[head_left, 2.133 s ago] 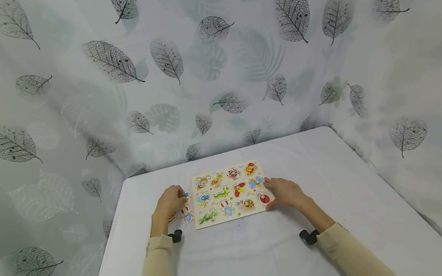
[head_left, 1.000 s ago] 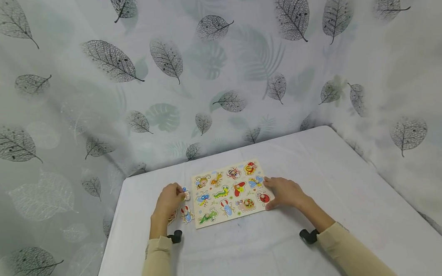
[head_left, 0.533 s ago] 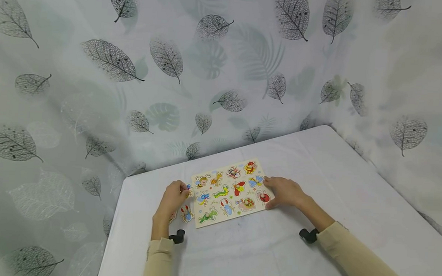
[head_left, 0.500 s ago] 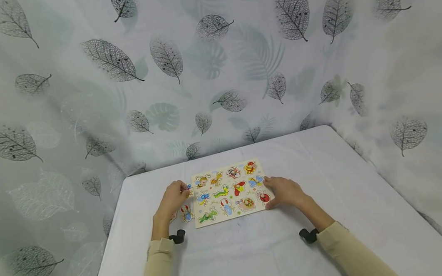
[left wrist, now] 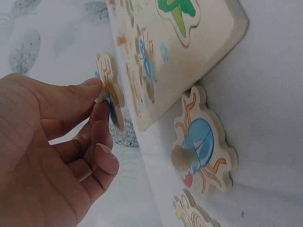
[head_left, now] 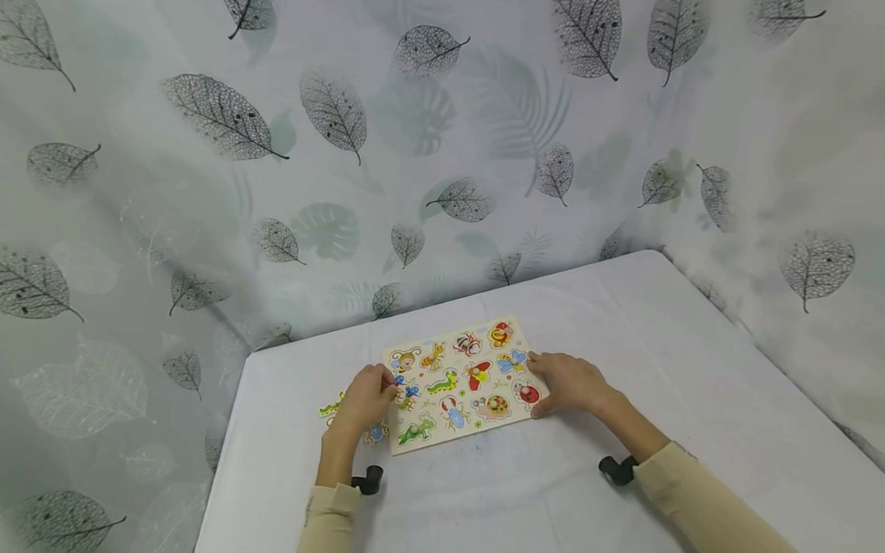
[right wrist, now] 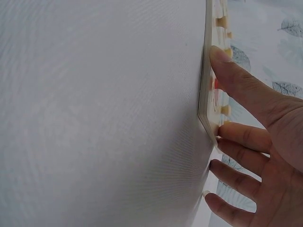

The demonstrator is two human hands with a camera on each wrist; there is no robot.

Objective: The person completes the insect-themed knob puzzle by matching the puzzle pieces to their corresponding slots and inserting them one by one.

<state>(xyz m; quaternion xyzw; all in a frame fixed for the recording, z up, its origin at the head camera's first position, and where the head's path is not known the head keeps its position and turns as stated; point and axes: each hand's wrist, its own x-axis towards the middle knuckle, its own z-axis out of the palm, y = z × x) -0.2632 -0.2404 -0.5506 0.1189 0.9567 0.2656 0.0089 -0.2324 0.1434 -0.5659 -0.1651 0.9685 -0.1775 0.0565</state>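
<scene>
My left hand (head_left: 364, 402) pinches a wooden insect puzzle piece (left wrist: 112, 92) between thumb and fingers. In the left wrist view the piece stands nearly edge-on, with blue and orange print. It is above the left edge of the wooden puzzle board (head_left: 445, 437), by a printed blue insect in the middle row. My right hand (head_left: 575, 384) holds the board's near right corner, thumb on the front edge and fingers at the right side. A knobbed blue beetle piece (left wrist: 203, 142) lies on the cloth beside the board, partly hidden by my left hand in the head view.
A green and yellow piece (head_left: 330, 408) lies left of my left hand. Knobbed pieces such as the ladybird (head_left: 528, 395) and snail (head_left: 494, 407) sit on the board. White cloth (head_left: 490, 513) covers the table; a leaf-print curtain (head_left: 464, 144) hangs behind and at the sides.
My left hand has lifted the insect piece from the cloth and moved right, over the board's left edge. The green and yellow piece has come into view. My right hand has stayed put.
</scene>
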